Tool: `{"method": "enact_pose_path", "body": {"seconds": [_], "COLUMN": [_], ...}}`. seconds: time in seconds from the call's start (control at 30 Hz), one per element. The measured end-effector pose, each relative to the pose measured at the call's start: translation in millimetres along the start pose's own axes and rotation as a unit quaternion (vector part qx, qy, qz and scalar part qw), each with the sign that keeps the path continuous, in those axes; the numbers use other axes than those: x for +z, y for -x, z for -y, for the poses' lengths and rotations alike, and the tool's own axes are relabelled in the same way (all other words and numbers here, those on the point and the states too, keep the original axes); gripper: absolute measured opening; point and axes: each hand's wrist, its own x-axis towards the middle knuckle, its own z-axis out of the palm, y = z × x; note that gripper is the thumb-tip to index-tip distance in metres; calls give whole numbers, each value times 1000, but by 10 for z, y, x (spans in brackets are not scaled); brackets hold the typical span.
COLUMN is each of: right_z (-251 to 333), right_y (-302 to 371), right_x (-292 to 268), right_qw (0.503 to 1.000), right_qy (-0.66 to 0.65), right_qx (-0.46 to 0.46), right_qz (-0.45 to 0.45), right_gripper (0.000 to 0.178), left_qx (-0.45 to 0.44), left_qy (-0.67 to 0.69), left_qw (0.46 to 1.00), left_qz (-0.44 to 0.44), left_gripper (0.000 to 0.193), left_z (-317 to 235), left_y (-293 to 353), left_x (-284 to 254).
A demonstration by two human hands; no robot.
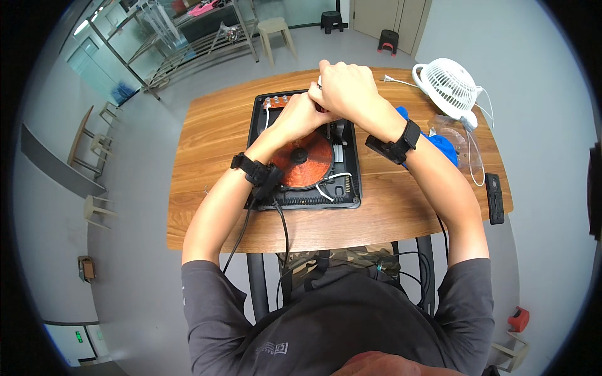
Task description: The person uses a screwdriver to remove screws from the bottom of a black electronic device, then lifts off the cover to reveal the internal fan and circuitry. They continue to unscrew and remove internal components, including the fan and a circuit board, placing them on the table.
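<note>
**Opened Black Appliance (342, 200) Draws Both Hands at Wooden Desk (216, 131)**

The appliance lies left of centre on the desk, white wires (340, 175) curling by its near edge and a copper-coloured coil disc (316, 164) filling its middle. A dark oblong device (495, 199) sits at the near right corner. Beyond the disc, the left hand (301, 118) bends in over the casing's far part, touching the right hand (348, 88), whose fingers curl above it; whether either grip grasps anything cannot be told. To the right lies blue cloth (444, 148), with a white fan (448, 86) farther off. Past the desk stand a beige stool (273, 26) and a metal rack (244, 31).
</note>
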Motion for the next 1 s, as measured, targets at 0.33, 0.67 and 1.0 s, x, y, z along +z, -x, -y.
{"method": "enact_pose_path", "body": {"seconds": [0.33, 0.67, 1.0], "right_z": [110, 54, 1], "right_y": [67, 45, 174], "right_x": [-110, -13, -47], "right_qw": [999, 999, 985], "right_qy": [-51, -48, -131], "right_qx": [3, -17, -81], "right_qz": [18, -13, -80], "right_gripper": [37, 37, 40], "left_qx": [-6, -14, -16], "left_qy": [-25, -5, 36], "left_qw": [997, 1000, 998], "left_qz": [72, 12, 45], "left_gripper": [38, 35, 32], "left_z": [-53, -95, 1], "left_y": [64, 76, 63], "left_x": [-186, -80, -46]}}
